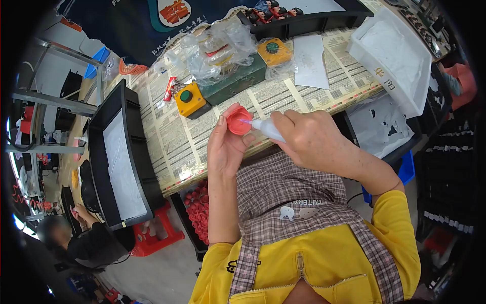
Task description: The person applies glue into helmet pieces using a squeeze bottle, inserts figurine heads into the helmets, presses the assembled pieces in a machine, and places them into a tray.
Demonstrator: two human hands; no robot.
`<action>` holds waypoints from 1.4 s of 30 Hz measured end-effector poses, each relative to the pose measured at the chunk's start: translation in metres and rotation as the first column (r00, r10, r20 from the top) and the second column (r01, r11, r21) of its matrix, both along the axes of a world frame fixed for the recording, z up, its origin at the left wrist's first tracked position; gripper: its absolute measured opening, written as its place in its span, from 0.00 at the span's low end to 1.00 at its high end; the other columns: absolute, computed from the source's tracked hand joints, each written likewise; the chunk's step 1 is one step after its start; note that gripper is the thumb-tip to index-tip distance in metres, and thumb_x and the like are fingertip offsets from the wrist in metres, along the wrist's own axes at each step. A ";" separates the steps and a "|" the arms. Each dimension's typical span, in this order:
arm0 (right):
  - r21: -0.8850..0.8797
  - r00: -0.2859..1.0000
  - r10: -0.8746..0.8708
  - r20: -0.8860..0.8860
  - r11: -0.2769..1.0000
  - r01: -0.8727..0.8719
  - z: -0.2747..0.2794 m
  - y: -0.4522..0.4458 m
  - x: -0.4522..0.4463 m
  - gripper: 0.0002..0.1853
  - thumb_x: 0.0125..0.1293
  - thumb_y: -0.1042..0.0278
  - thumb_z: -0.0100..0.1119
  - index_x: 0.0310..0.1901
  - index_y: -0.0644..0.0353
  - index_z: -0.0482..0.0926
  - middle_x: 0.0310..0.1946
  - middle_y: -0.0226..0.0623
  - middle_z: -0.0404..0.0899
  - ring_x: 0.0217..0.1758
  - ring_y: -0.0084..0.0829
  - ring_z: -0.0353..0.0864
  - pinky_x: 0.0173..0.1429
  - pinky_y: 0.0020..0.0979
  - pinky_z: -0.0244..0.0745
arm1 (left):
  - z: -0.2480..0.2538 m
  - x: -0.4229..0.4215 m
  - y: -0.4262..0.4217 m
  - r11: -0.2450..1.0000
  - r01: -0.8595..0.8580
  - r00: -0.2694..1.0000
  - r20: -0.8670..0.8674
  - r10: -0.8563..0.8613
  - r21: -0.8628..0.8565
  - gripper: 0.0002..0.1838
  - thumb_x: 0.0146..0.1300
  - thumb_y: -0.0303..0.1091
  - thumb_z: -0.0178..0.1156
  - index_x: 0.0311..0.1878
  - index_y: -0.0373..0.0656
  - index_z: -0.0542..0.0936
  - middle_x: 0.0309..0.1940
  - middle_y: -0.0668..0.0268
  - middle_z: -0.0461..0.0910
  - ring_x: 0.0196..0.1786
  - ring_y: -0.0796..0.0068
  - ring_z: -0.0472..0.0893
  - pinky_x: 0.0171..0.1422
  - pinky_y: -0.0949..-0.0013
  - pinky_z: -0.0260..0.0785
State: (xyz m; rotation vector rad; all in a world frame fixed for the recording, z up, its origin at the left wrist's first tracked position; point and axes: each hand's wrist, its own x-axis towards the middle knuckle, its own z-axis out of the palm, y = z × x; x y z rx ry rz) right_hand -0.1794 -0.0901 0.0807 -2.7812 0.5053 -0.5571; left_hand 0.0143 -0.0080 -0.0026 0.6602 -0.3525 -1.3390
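My left hand (pixel 227 144) holds a small round red cup-like part (pixel 236 124), its hollow side facing up toward me. In my right hand (pixel 309 134) is a whitish squeeze bottle (pixel 268 128) with a thin pinkish nozzle, tilted so the tip points into the red part. Whether the tip touches the inside, I cannot tell. Both hands are above the front edge of the paper-covered table (pixel 268 101). Just beyond them stands a yellow box with a green push button (pixel 187 96).
A dark green block (pixel 233 81) carries plastic-wrapped items. Black trays stand at left (pixel 134 152) and back; a white tray (pixel 390 61) is at right. Red parts fill a crate (pixel 197 210) below the table. Another person (pixel 91 238) sits at left by a red stool (pixel 162 230).
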 end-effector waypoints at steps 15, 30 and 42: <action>-0.021 0.997 -0.020 -0.078 1.000 0.018 -0.002 -0.001 0.002 0.19 0.55 0.69 0.64 0.45 0.73 0.74 0.26 0.43 0.77 0.25 0.40 0.80 0.26 0.35 0.73 | 0.008 -0.005 0.000 1.000 0.004 1.000 0.024 -0.004 -0.025 0.24 0.74 0.43 0.45 0.62 0.32 0.67 0.51 0.52 0.77 0.53 0.63 0.79 0.49 0.62 0.77; -0.058 0.999 0.024 0.028 0.998 -0.022 -0.003 0.000 0.002 0.10 0.47 0.75 0.63 0.30 0.67 0.73 0.21 0.42 0.77 0.21 0.37 0.81 0.23 0.32 0.75 | 0.006 -0.004 -0.001 0.999 -0.032 0.995 0.090 0.031 0.004 0.24 0.73 0.42 0.48 0.62 0.32 0.68 0.53 0.55 0.76 0.55 0.64 0.78 0.53 0.60 0.77; -0.008 0.998 0.014 0.067 1.000 -0.013 -0.004 0.001 -0.004 0.11 0.55 0.67 0.63 0.29 0.66 0.74 0.21 0.42 0.78 0.20 0.36 0.81 0.23 0.32 0.75 | 0.009 -0.001 0.001 0.999 -0.045 0.986 0.163 0.048 -0.019 0.24 0.73 0.41 0.49 0.63 0.32 0.67 0.52 0.53 0.76 0.53 0.66 0.79 0.52 0.64 0.78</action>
